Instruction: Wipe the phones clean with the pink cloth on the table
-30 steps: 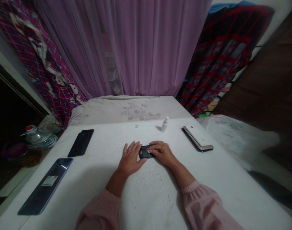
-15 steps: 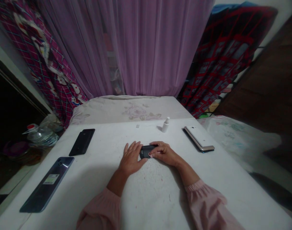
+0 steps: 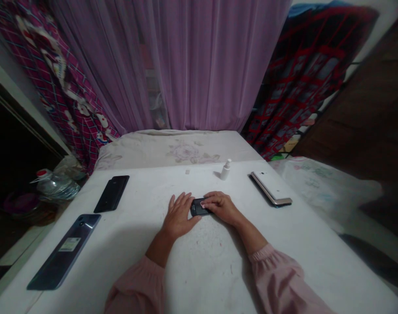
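A small dark phone (image 3: 197, 209) lies flat on the white-covered table between my hands. My left hand (image 3: 179, 217) rests palm down with its fingers stretched out, the thumb and palm edge against the phone's left end. In the fingertips of my right hand (image 3: 222, 206) is a small pinkish-white cloth (image 3: 203, 204), pressed on the phone's face. My right hand covers the phone's right end. Beyond it stands a white spray bottle (image 3: 225, 170), upright and untouched. A tiny pale square (image 3: 187, 172) lies on the table to the bottle's left.
On the left lie a black phone (image 3: 111, 193) and a larger dark blue phone (image 3: 65, 250) with a sticker. A white phone (image 3: 272, 186) is stacked on a dark one at the right. A water bottle (image 3: 56, 185) stands past the left edge. Purple curtains (image 3: 199, 65) hang behind.
My right hand has shifted slightly up and left, moving the cloth across the phone's face. My left hand and the phone have stayed in place.
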Motion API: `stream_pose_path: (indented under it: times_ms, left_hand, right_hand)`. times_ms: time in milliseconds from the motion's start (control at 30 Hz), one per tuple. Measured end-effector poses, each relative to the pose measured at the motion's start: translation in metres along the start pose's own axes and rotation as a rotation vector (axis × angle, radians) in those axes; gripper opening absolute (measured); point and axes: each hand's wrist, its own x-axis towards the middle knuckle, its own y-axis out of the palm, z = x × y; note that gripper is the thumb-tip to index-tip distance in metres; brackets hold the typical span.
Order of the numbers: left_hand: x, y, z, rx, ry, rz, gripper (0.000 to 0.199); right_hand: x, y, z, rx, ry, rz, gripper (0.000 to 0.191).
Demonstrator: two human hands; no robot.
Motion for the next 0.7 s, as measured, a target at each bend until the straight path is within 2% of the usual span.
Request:
stream_pose_path:
  times_ms: [100, 167, 233, 400, 500, 567, 700]
  left_hand:
    - [0.000, 0.000, 0.001, -0.003, 0.000, 0.004, 0.057]
    - [0.000, -0.001, 0.000, -0.003, -0.002, 0.012, 0.058]
    - [0.000, -0.002, -0.002, -0.003, -0.001, 0.016, 0.059]
    - [0.000, -0.002, -0.002, -0.010, 0.003, 0.003, 0.059]
    - [0.000, 0.000, -0.001, -0.016, 0.012, -0.007, 0.057]
    - [0.000, 0.001, 0.000, -0.019, 0.019, -0.012, 0.056]
    - [0.000, 0.000, 0.000, -0.024, 0.010, 0.008, 0.057]
  right_hand:
    - [-0.004, -0.008, -0.004, 0.045, -0.027, 0.096, 0.008]
    - [-0.005, -0.009, -0.004, 0.052, -0.031, 0.111, 0.008]
    - [-0.005, -0.007, -0.002, 0.030, -0.029, 0.077, 0.008]
    - [-0.003, 0.010, 0.002, -0.038, -0.010, -0.104, 0.010]
    - [-0.003, 0.011, 0.003, -0.048, -0.004, -0.135, 0.011]
    - [-0.004, 0.005, 0.001, -0.023, -0.028, -0.086, 0.012]
    - [-0.007, -0.015, -0.003, 0.068, -0.095, 0.128, 0.014]
